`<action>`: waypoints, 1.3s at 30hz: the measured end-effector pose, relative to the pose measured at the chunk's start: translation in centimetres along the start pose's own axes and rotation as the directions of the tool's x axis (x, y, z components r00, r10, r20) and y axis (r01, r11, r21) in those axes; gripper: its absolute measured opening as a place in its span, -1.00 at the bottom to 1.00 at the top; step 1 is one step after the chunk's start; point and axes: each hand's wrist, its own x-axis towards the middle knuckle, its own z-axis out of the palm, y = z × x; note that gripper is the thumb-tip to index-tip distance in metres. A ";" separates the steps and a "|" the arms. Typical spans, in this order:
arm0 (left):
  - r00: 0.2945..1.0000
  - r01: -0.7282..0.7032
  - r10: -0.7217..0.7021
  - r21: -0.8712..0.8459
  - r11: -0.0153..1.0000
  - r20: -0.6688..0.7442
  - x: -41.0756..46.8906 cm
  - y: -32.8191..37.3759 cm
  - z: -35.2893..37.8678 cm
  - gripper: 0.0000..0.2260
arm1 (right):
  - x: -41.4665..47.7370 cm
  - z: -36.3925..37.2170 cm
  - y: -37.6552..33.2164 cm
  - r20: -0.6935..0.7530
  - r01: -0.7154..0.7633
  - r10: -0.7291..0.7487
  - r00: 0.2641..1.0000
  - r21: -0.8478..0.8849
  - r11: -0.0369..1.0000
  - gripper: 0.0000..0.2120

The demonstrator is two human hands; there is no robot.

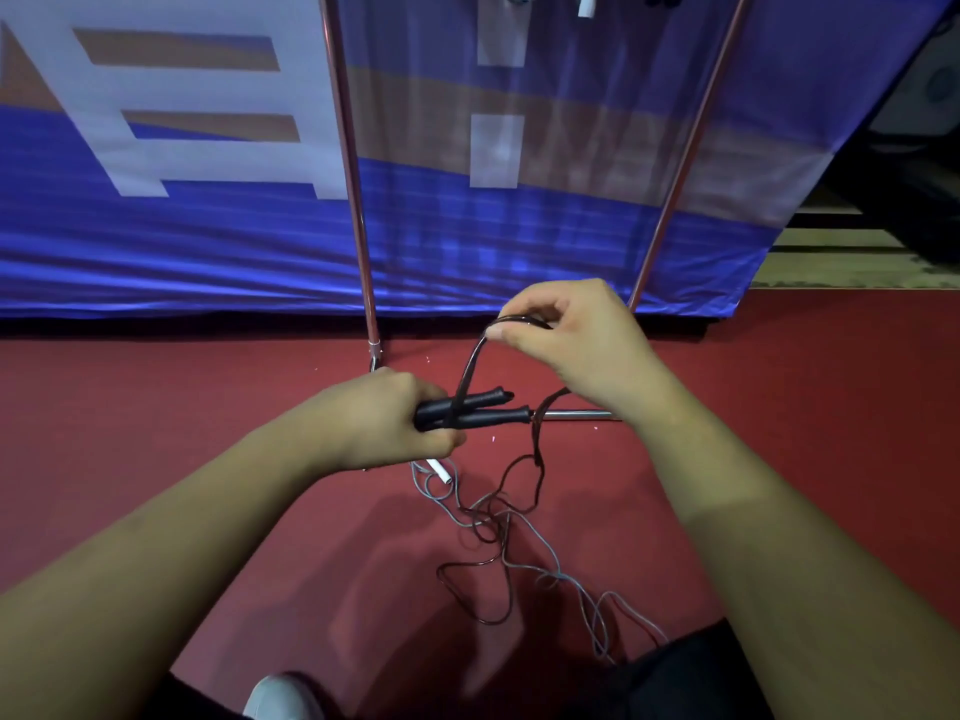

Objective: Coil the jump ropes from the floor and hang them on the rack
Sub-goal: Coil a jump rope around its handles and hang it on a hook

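My left hand (382,420) grips the two black handles (483,407) of a dark jump rope side by side, their tips pointing right. My right hand (576,340) pinches a loop of that dark cord (470,366) above the handles; the loop runs down across them. The remaining dark cord (537,462) hangs to the red floor and tangles with a grey jump rope (524,553), whose white handle (441,472) lies just below my left hand. The metal rack (358,200) stands right behind, with handles of hung ropes (586,3) at the top edge.
A blue and white banner (208,241) hangs behind the rack. The rack's base bar (576,415) lies on the red floor (156,397) under my right wrist. My white shoe (283,698) shows at the bottom. Dark objects sit at the far right.
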 end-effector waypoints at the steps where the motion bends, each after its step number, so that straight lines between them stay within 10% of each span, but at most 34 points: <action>1: 0.999 -0.045 0.045 -0.046 0.998 0.008 -0.2 0.0 -0.3 -0.81 | 0.1 -0.2 0.2 -0.020 -0.013 0.014 1.000 0.021 1.000 -0.88; 8: 0.962 -0.267 0.215 -0.417 0.869 -0.169 -1.2 -0.4 -1.0 -0.74 | 0.6 -0.3 2.2 0.027 -0.192 0.190 0.981 0.143 0.971 -0.80; 12: 0.952 -0.304 0.179 -0.729 0.613 -0.247 -1.4 0.4 -1.2 -0.55 | 0.7 0.5 2.8 0.137 -0.296 0.268 0.954 0.263 0.918 -0.84; 16: 0.940 -0.337 0.187 -0.702 0.628 -0.284 -1.6 0.7 -1.2 -0.69 | 0.3 1.2 2.8 0.218 -0.302 0.250 0.943 0.255 0.919 -0.86; 25: 0.946 -0.266 -0.105 -0.920 0.287 -0.307 -0.9 0.5 -2.7 -0.92 | 0.4 0.6 2.6 0.198 -0.193 0.157 0.968 0.181 0.964 -0.77; 34: 0.945 -0.025 -0.307 -0.959 0.283 -0.115 -0.5 -3.2 -4.3 -0.81 | -0.2 0.6 2.2 0.423 -0.316 0.229 0.877 0.148 0.937 -0.92; 39: 0.888 0.124 -0.423 -0.789 0.602 -0.183 -0.1 -5.4 -3.3 -0.92 | -0.9 0.3 2.8 0.509 -0.322 0.326 0.797 -0.099 0.942 -0.83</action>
